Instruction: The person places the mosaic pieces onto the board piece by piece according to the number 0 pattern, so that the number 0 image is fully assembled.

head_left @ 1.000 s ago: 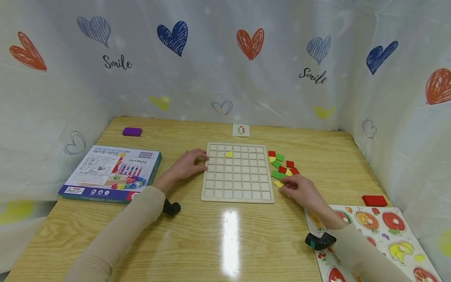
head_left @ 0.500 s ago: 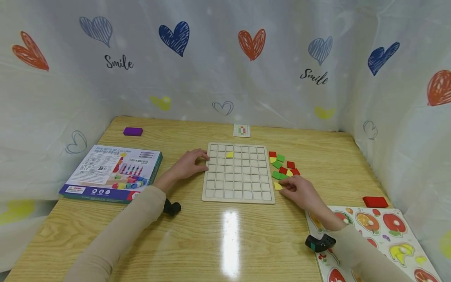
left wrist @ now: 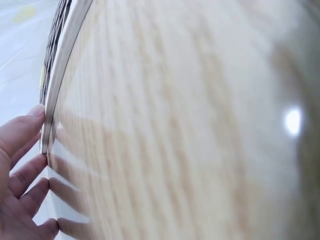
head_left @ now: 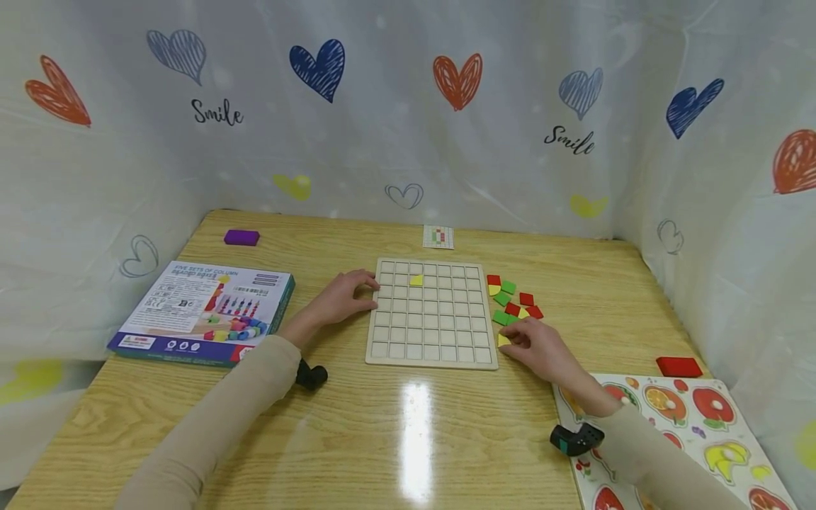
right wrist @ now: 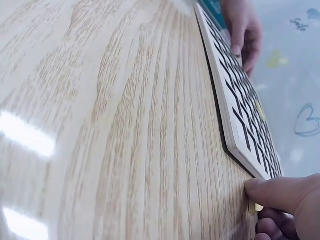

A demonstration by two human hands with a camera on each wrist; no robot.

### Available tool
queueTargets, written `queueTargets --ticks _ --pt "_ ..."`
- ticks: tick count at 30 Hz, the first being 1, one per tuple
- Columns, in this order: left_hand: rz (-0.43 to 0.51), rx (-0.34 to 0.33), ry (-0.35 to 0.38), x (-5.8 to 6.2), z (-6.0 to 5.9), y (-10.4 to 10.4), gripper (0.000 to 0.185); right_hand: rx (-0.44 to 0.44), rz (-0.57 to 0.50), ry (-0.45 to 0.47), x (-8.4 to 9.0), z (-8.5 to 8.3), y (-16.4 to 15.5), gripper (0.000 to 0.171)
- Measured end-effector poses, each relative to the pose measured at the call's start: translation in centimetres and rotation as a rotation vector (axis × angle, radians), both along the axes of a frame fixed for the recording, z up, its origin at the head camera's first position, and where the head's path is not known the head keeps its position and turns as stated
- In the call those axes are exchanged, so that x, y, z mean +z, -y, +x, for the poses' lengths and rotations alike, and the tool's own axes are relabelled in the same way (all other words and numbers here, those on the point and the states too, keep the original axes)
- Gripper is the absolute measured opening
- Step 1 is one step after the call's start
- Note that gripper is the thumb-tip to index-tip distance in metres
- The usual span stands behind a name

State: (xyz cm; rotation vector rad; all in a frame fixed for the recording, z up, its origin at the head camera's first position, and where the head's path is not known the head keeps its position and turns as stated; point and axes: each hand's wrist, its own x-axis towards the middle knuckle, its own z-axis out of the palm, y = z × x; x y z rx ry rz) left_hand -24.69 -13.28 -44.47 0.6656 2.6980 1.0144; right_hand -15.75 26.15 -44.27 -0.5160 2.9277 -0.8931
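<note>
A square wooden grid board [head_left: 431, 365] lies flat mid-table, with one yellow tile [head_left: 416, 280] in an upper cell. My left hand [head_left: 344, 296] is at the board's left edge; in the left wrist view the thumb [left wrist: 35, 112] touches that edge and the other fingertips rest on the table. Just off the board's lower right side, my right hand [head_left: 540, 348] pinches a second yellow tile [head_left: 503, 340], partly hidden by the fingers. Its thumb [right wrist: 272, 192] lies over this tile in the right wrist view. Loose red, green and yellow tiles, such as a green tile [head_left: 502, 299], lie beyond the hand.
A small pattern card [head_left: 438, 236] lies behind the board. At left are a boxed toy set [head_left: 204, 312] and a purple block [head_left: 241, 237]. A red block [head_left: 678, 366] and a fruit puzzle board [head_left: 691, 425] lie at right, the latter under the right forearm.
The right hand's fingers have shifted slightly toward me with the yellow tile, which has turned a little and moved away from the other loose tiles. My left hand stays at the board's edge.
</note>
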Motion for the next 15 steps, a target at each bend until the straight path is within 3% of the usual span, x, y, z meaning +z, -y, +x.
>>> queueTargets --ticks 15 --pt "0.007 -0.009 0.005 0.06 0.0 0.05 0.033 -0.018 0.001 0.03 0.14 -0.12 -0.69 0.027"
